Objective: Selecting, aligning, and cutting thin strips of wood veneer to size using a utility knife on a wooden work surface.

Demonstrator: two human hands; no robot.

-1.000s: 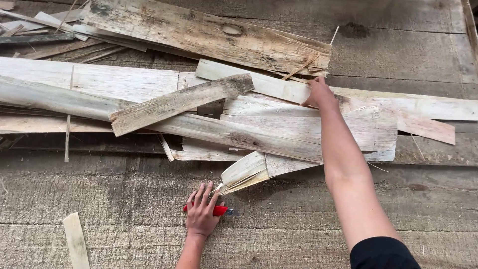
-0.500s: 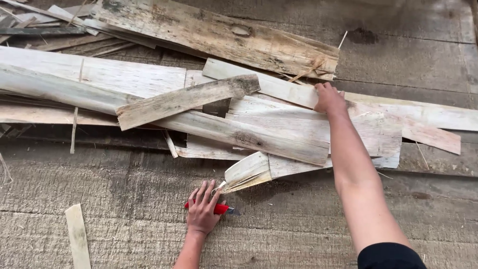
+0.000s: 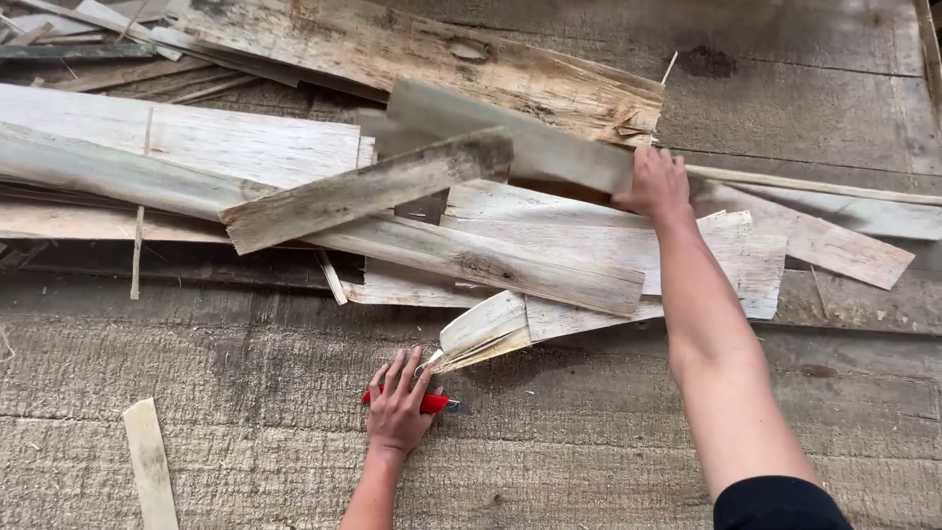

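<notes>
In the head view, the right hand (image 3: 655, 183) reaches into the pile of pale wood offcuts (image 3: 491, 245), its fingers closed on the near end of a grey plank (image 3: 510, 147) that lies tilted, blurred, over the pile's upper part. Below the pile, on the rough wooden floor (image 3: 589, 461), the left hand (image 3: 397, 412) rests flat with fingers spread wide over a red-handled tool (image 3: 432, 402), pressing it down. A curled, split offcut (image 3: 486, 332) juts from the pile's lower edge, just above that hand. A narrow pale strip (image 3: 149, 463) lies well left of the pile's lower edge.
</notes>
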